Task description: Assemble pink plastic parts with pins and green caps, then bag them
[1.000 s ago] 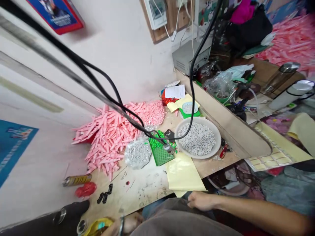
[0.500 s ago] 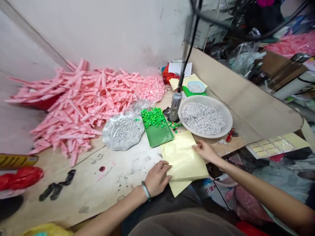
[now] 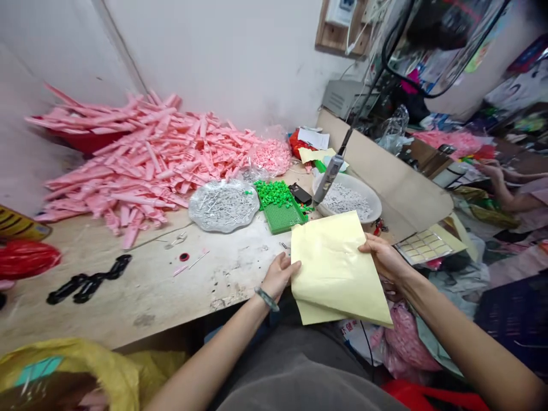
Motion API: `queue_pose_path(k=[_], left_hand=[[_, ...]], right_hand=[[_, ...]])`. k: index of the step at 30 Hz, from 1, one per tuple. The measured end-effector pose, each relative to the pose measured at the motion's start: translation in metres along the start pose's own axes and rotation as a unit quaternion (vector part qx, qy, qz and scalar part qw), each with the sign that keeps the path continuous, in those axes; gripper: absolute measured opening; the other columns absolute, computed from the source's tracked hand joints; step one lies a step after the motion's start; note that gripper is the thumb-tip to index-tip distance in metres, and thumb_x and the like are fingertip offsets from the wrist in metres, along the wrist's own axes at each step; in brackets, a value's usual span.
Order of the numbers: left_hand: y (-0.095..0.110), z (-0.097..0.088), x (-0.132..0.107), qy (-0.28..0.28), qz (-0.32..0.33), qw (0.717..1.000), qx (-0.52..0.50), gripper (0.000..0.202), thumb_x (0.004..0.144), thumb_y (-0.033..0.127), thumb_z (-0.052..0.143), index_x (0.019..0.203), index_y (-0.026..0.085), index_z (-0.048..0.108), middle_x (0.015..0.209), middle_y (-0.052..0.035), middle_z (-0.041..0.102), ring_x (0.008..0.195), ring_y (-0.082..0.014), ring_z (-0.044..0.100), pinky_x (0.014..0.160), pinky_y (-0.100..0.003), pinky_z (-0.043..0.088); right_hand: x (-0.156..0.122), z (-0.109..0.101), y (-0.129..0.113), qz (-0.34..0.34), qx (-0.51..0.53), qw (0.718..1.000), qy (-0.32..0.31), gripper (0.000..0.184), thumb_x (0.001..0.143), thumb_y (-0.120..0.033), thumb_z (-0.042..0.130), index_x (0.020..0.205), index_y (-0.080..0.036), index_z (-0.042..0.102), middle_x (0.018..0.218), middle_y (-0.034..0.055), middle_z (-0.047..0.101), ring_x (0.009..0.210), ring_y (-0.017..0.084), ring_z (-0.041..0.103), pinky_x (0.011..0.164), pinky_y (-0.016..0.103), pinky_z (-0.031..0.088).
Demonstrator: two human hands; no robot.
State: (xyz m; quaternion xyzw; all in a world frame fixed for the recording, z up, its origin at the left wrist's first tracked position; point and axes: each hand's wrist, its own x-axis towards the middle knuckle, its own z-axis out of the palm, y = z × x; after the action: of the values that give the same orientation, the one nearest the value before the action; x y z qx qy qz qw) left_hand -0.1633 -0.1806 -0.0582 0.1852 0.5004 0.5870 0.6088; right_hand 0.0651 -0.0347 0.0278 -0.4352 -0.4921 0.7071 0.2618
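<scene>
Pale yellow paper sheets (image 3: 334, 268) are held in front of me at the table's front edge, one sheet sticking out below the other. My left hand (image 3: 277, 275), with a bangle on the wrist, grips their left edge, thumb on top. On the right edge, my right hand (image 3: 383, 256) pinches the paper, its thumb on top and the other fingers partly hidden. Just beyond the paper lie a green tray (image 3: 285, 220) with small green pieces (image 3: 274, 193) and a white bowl (image 3: 377, 205) of small white-grey parts. A grey electric screwdriver (image 3: 329, 180) hangs over the bowl.
Pink plastic parts (image 3: 171, 154) are heaped at the back left. A plastic-lined dish (image 3: 222, 206) of small metal pins stands left of the tray. Black linked pieces (image 3: 89, 279) lie on the left. A cardboard panel (image 3: 381, 160) borders the right; another person's arm (image 3: 505, 185) shows beyond.
Both hands have raised the yellow sheets off the table and toward me, tilting them. My view has shifted, showing more of the right side. The screwdriver now hangs at a slant.
</scene>
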Motion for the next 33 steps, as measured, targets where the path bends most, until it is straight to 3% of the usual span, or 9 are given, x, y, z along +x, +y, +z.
queue_pose_path(k=[4,7,12,15,18,23,26,29,33], left_hand=[[0.029,-0.012,-0.015,-0.112,0.014,0.99,-0.088,0.062,0.06,0.027,0.085,0.116,0.012,0.061,0.112,-0.0169,0.07,0.094,-0.0283,0.069,0.082,-0.038,0.055],[0.04,-0.025,-0.027,-0.064,0.062,0.991,-0.1,0.055,0.06,0.022,0.083,0.11,0.015,0.064,0.099,-0.0102,0.074,0.083,-0.0242,0.071,0.076,-0.035,0.056],[0.047,-0.044,-0.042,0.032,0.056,0.996,-0.068,0.026,0.06,0.016,0.076,0.085,0.014,0.071,0.081,-0.0091,0.075,0.071,-0.0228,0.071,0.065,-0.033,0.056],[0.049,-0.051,-0.051,0.082,0.073,0.994,-0.009,0.014,0.061,0.016,0.07,0.075,0.014,0.071,0.078,-0.0092,0.075,0.067,-0.0221,0.07,0.061,-0.032,0.055],[0.048,-0.056,-0.058,0.091,0.12,0.983,0.108,0.011,0.067,0.021,0.065,0.072,0.014,0.073,0.083,-0.0086,0.075,0.069,-0.0188,0.069,0.062,-0.028,0.054],[0.047,-0.054,-0.071,0.025,0.253,0.926,0.279,0.017,0.075,0.02,0.058,0.072,0.015,0.074,0.117,-0.0101,0.069,0.104,-0.023,0.064,0.085,-0.032,0.052],[0.043,-0.046,-0.082,0.021,0.22,0.945,0.243,0.026,0.079,0.023,0.056,0.097,0.018,0.074,0.121,-0.0104,0.067,0.107,-0.0239,0.063,0.087,-0.035,0.051],[0.031,-0.04,-0.09,0.026,0.153,0.981,0.116,0.055,0.082,0.033,0.059,0.136,0.026,0.053,0.122,-0.0115,0.066,0.099,-0.0246,0.066,0.08,-0.038,0.053],[0.014,-0.044,-0.093,0.113,0.162,0.959,0.201,0.042,0.07,0.036,0.077,0.107,0.016,0.072,0.089,-0.0088,0.073,0.077,-0.0205,0.066,0.07,-0.03,0.051]], right_hand=[[-0.014,0.032,-0.007,-0.055,-0.024,0.998,-0.031,0.039,0.065,-0.022,0.076,0.103,-0.023,0.066,0.096,0.003,0.074,0.072,0.021,0.069,0.066,0.032,0.053],[-0.008,0.05,0.0,-0.086,-0.026,0.994,-0.06,0.053,0.064,-0.027,0.081,0.115,-0.028,0.066,0.105,0.0032,0.074,0.081,0.024,0.07,0.074,0.036,0.055],[0.008,0.059,0.006,-0.079,-0.08,0.987,-0.117,0.015,0.064,-0.031,0.079,0.074,-0.02,0.075,0.129,0.007,0.063,0.097,0.028,0.068,0.075,0.034,0.053],[0.021,0.052,0.006,-0.046,-0.113,0.97,-0.21,0.017,0.066,-0.035,0.073,0.072,-0.019,0.076,0.137,0.0064,0.058,0.105,0.03,0.064,0.08,0.036,0.052],[0.037,0.048,0.01,0.013,-0.14,0.936,-0.322,0.037,0.072,-0.05,0.061,0.073,-0.016,0.075,0.131,0.0093,0.062,0.104,0.03,0.063,0.081,0.037,0.051],[0.045,0.067,0.023,-0.062,-0.27,0.907,-0.318,0.042,0.071,-0.051,0.073,0.096,-0.017,0.071,0.09,0.0058,0.071,0.079,0.021,0.063,0.064,0.027,0.046],[0.038,0.074,0.032,-0.092,-0.319,0.876,-0.351,0.04,0.076,-0.053,0.068,0.086,-0.015,0.072,0.076,0.0034,0.067,0.063,0.015,0.056,0.054,0.023,0.039],[0.036,0.071,0.042,-0.129,-0.357,0.865,-0.329,0.037,0.081,-0.051,0.064,0.078,-0.016,0.073,0.07,0.0022,0.065,0.058,0.013,0.051,0.051,0.023,0.035],[0.04,0.07,0.05,-0.116,-0.356,0.85,-0.371,0.034,0.08,-0.051,0.065,0.083,-0.019,0.076,0.075,0.0029,0.068,0.061,0.015,0.054,0.053,0.025,0.039]])
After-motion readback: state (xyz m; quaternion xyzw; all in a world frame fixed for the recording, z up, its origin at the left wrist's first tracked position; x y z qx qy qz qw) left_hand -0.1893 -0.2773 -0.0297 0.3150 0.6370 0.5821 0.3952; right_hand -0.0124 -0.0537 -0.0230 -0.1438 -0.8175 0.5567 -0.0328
